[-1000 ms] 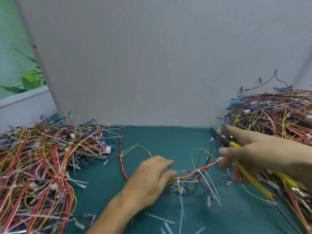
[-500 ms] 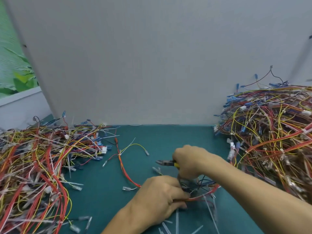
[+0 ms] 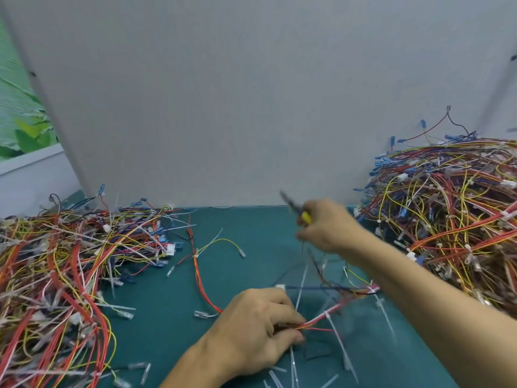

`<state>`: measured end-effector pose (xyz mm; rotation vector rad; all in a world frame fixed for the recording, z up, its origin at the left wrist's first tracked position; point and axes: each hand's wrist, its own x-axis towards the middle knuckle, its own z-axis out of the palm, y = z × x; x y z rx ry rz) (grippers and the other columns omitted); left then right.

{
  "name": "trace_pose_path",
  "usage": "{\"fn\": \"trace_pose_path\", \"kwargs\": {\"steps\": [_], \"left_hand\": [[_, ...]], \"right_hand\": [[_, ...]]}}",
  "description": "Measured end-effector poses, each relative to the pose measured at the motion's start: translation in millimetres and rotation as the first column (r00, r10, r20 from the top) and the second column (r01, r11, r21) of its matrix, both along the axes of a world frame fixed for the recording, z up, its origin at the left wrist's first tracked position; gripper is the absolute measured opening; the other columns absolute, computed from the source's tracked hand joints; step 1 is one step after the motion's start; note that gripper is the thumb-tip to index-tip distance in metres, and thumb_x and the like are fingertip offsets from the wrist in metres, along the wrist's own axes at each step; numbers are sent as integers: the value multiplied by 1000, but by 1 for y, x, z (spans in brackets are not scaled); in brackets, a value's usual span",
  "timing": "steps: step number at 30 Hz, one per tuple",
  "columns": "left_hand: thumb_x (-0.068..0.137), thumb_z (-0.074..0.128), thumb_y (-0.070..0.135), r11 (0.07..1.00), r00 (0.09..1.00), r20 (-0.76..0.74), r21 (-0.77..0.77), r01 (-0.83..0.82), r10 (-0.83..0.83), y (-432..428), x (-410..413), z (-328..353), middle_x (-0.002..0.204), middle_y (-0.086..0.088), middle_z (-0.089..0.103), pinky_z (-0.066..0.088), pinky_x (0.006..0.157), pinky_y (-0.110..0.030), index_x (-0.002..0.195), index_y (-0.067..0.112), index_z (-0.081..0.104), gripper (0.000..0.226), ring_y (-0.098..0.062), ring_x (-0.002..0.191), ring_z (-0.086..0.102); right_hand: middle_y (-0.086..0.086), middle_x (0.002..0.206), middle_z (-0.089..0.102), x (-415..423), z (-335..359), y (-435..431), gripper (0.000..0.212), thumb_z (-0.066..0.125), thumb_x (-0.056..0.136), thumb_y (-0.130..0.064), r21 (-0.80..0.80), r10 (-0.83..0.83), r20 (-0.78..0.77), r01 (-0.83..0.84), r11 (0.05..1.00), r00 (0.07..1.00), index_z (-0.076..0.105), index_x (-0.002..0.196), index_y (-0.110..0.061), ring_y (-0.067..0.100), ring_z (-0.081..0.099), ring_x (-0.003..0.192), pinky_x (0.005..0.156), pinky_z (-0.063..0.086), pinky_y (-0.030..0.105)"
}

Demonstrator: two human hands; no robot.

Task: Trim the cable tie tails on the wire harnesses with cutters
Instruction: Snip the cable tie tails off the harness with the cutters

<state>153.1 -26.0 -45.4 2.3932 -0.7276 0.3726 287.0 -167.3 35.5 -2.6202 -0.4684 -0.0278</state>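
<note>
My left hand [image 3: 257, 329] pinches a wire harness [image 3: 338, 306] of red, orange and dark wires against the green mat at the front centre. Long white cable tie tails [image 3: 337, 336] stick out of that harness. My right hand [image 3: 326, 225] is raised above the mat behind it, motion-blurred, and grips yellow-handled cutters [image 3: 296, 208] whose dark jaws point up and left. A thin dark wire trails down from the right hand toward the harness.
A big pile of harnesses [image 3: 64, 275] covers the left side, and another pile [image 3: 447, 214] rises at the right. A loose red and yellow harness [image 3: 201, 261] lies mid-mat. Cut white tie tails [image 3: 282, 376] litter the green mat [image 3: 251, 247] near the front. A grey panel [image 3: 251, 107] closes the back.
My right hand has lifted up and to the right with the cutters, away from the harness. My left hand stays on the harness, whose wires are now stretched out to the right.
</note>
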Motion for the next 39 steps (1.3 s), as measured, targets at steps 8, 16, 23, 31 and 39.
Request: {"fn": "trace_pose_path", "kwargs": {"steps": [8, 16, 23, 31, 39], "left_hand": [[89, 60, 32, 989, 987, 55, -19, -148, 149, 10, 6, -3, 86, 9, 62, 49, 74, -23, 117, 27, 68, 29, -9, 79, 58], [90, 49, 55, 958, 966, -118, 197, -206, 232, 11, 7, -11, 104, 13, 55, 46, 83, -28, 120, 44, 60, 34, -6, 97, 53], [91, 49, 56, 953, 965, -112, 218, -210, 238, 10, 8, -11, 102, 13, 55, 45, 80, -25, 117, 44, 62, 31, -4, 95, 51], [92, 47, 52, 947, 978, -92, 284, -154, 186, 12, 8, -8, 104, 16, 52, 40, 85, -26, 109, 35, 68, 32, -4, 96, 43], [92, 52, 47, 955, 984, -84, 267, -128, 156, 13, 10, -9, 103, 15, 54, 39, 84, -22, 107, 33, 71, 28, -5, 94, 46]], "right_hand": [[12, 91, 67, 28, 51, -10, 15, 70, 77, -16, 311, -231, 206, 160, 937, 951, 64, 91, -12, 34, 60, 93, 79, 52, 38], [3, 66, 59, 10, 24, -29, 17, 74, 81, -22, 94, -37, -5, 37, 995, 999, 59, 77, -15, 24, 58, 71, 58, 40, 26], [5, 83, 64, -7, -15, -31, 22, 74, 76, -29, -200, 46, -110, -68, 977, 993, 56, 79, -18, 25, 59, 79, 63, 43, 29], [12, 88, 64, 10, -37, -23, 7, 58, 81, -20, -126, -95, -122, 79, 989, 988, 62, 85, -18, 32, 61, 83, 69, 49, 32], [7, 67, 59, 16, -13, -50, 21, 66, 80, 3, 793, -293, -261, 378, 478, 920, 58, 74, -15, 18, 52, 54, 48, 36, 25]]}}
